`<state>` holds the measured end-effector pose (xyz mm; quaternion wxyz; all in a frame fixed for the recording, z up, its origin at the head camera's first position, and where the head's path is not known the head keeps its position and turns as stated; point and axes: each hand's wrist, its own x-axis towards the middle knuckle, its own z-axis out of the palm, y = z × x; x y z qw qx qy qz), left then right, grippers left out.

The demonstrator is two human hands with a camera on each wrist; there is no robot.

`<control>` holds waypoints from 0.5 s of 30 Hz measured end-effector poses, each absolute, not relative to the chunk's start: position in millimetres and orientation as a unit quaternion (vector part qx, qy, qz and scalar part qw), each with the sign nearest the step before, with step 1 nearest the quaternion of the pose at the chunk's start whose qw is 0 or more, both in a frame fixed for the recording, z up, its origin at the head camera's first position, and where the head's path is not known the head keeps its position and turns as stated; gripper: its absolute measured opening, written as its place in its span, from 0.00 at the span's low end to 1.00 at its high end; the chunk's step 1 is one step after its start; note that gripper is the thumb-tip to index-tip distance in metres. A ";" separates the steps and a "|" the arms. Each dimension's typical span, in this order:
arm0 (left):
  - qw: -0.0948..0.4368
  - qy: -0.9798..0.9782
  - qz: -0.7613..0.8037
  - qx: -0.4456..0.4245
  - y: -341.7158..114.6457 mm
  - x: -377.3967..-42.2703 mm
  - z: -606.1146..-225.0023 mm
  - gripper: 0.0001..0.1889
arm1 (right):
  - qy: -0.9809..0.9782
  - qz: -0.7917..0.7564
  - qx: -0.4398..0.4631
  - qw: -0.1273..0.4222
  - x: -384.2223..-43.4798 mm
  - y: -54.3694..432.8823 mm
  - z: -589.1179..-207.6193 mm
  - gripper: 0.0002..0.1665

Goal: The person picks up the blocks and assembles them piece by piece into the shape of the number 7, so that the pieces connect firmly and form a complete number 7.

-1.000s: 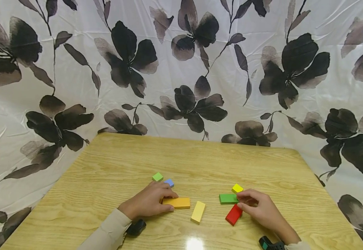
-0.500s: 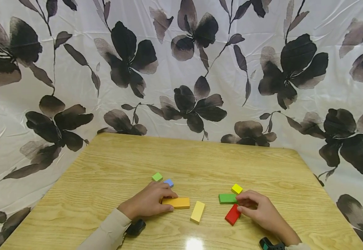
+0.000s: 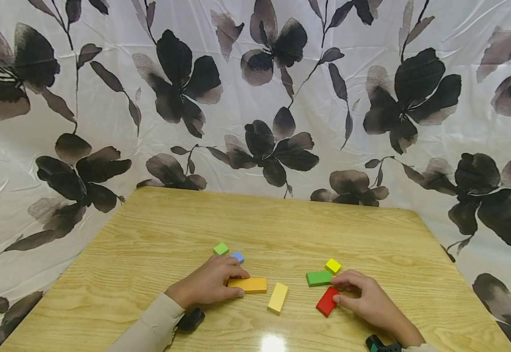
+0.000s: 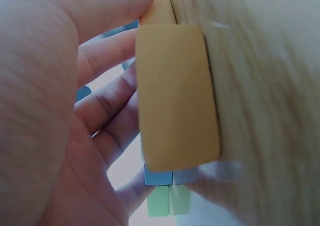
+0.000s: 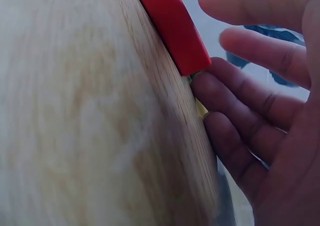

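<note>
In the head view my left hand [image 3: 213, 281] lies over the left end of an orange block [image 3: 253, 285], thumb on its near side and fingers on its far side. The left wrist view shows the orange block [image 4: 177, 98] end-on beside the palm. My right hand [image 3: 365, 296] has loosely bent fingers, their tips at the right end of a green block [image 3: 318, 278]. Its thumb is at the right edge of a red block [image 3: 327, 301]; whether it touches cannot be told. In the right wrist view the red block [image 5: 172, 28] partly hides the green one.
A pale yellow block [image 3: 278, 298] lies between the hands. Behind the left hand are a light green block [image 3: 221, 249] and a blue block [image 3: 237, 257]. A bright yellow block [image 3: 332, 266] sits behind the green one. Floral cloth hangs beyond the wooden table [image 3: 273, 225].
My right hand has shifted slightly left. The green block has slid a little left and turned slightly, and the red block has edged left. My left hand stays where it was.
</note>
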<state>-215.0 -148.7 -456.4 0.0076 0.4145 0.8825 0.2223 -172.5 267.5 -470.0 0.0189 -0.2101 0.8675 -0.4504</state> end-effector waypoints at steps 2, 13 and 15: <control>0.006 0.882 0.221 0.417 -148.9 -214.8 -456.2 0.15 | 0.874 -0.436 -0.212 0.021 -172.0 267.7 -469.8 0.17; 0.005 0.885 0.214 0.415 -148.9 -215.0 -456.7 0.15 | 0.884 -0.404 -0.232 0.050 -170.5 269.5 -467.4 0.21; 0.004 0.885 0.214 0.415 -148.9 -215.1 -456.8 0.15 | 0.878 -0.411 -0.240 0.058 -170.4 270.3 -467.0 0.21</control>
